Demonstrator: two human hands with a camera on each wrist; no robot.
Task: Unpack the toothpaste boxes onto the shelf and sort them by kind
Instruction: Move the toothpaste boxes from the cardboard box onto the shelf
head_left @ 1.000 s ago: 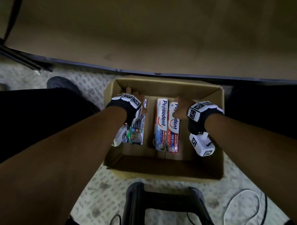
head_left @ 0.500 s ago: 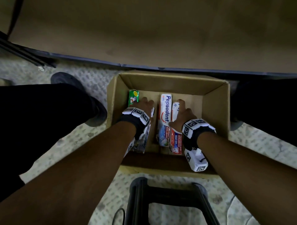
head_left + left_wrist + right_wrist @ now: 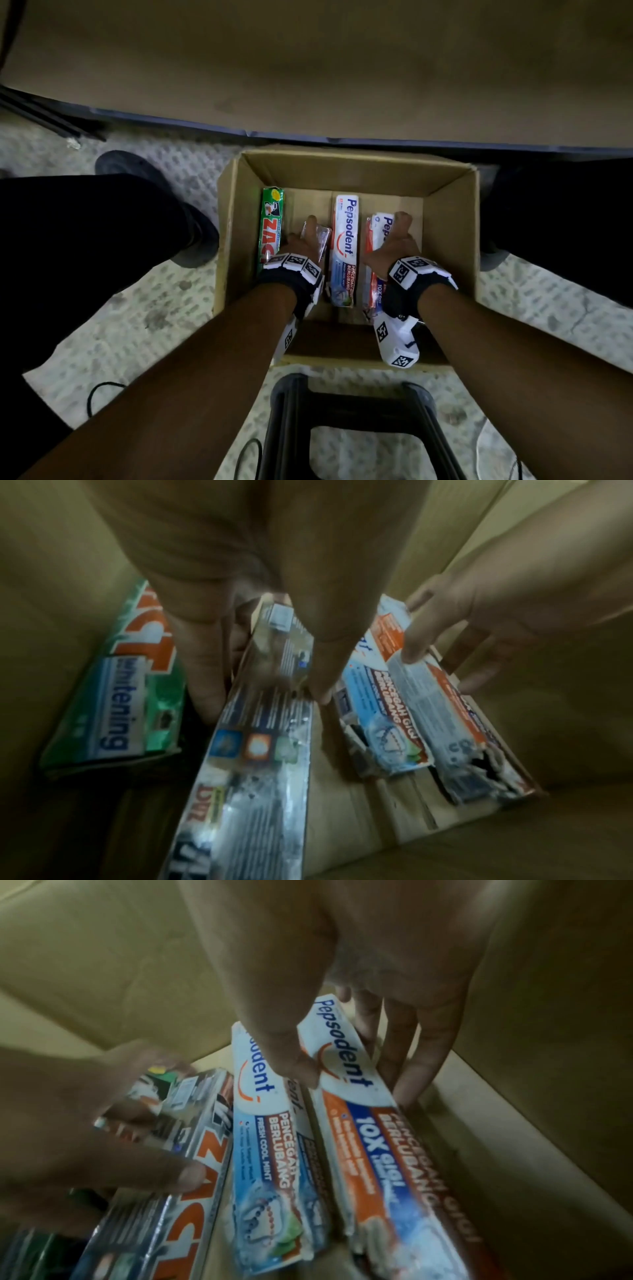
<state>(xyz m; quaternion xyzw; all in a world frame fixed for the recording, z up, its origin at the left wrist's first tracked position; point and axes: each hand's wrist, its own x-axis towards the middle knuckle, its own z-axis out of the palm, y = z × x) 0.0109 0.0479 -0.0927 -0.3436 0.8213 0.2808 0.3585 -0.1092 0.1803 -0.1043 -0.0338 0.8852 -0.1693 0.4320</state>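
Note:
An open cardboard carton (image 3: 448,219) stands on the floor and holds several toothpaste boxes. A green Zact whitening box (image 3: 272,222) lies along its left wall. My left hand (image 3: 305,236) grips a silver Zact box (image 3: 267,723) by its long sides, tilted up. A blue-and-white Pepsodent box (image 3: 344,250) lies flat in the middle. My right hand (image 3: 356,1085) grips an orange Pepsodent 10X box (image 3: 377,1137), with the thumb (image 3: 291,1056) on its left edge and the fingers (image 3: 411,1056) down its right side.
The tan shelf board (image 3: 308,68) with a dark front edge runs just beyond the carton. A black stool (image 3: 349,421) stands right before the carton. My legs in black trousers flank it, with a shoe (image 3: 137,171) at the left. Cables (image 3: 102,394) lie on the patterned floor.
Both hands slid back along the boxes and closed on them. The green box became uncovered. The orange Pepsodent box has shifted right, away from the blue one, and the silver box tilted up.

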